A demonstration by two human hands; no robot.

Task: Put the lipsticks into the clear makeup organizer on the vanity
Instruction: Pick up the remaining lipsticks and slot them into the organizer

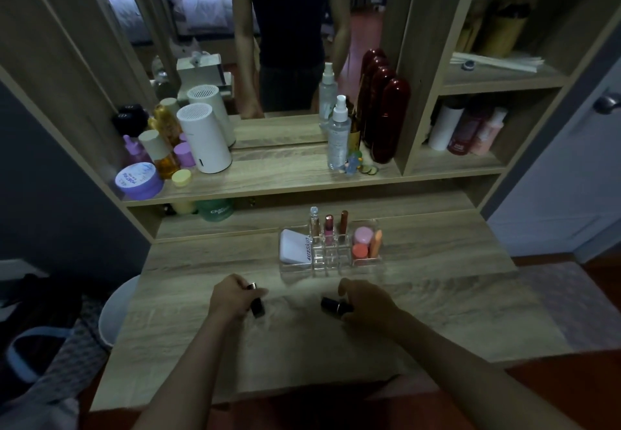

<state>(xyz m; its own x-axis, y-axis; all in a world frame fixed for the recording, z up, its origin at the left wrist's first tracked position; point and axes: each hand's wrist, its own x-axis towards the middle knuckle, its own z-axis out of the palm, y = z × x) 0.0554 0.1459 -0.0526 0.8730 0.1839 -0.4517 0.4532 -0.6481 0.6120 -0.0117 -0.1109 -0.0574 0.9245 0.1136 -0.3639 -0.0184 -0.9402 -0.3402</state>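
While each dark lipstick lay low over the counter (437, 312), the left grip (232, 298) closed around one lipstick (257, 305) and the right grip (366, 302) around another (331, 304); behind, the clear organizer (331, 273) held three upright tubes (328, 229).

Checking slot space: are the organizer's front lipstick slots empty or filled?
Empty, as far as visible: three tubes stand only in the back row of the clear organizer.

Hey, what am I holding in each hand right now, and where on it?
The left hand holds a dark lipstick around its upper part. The right hand holds another dark lipstick by its right end, lying sideways.
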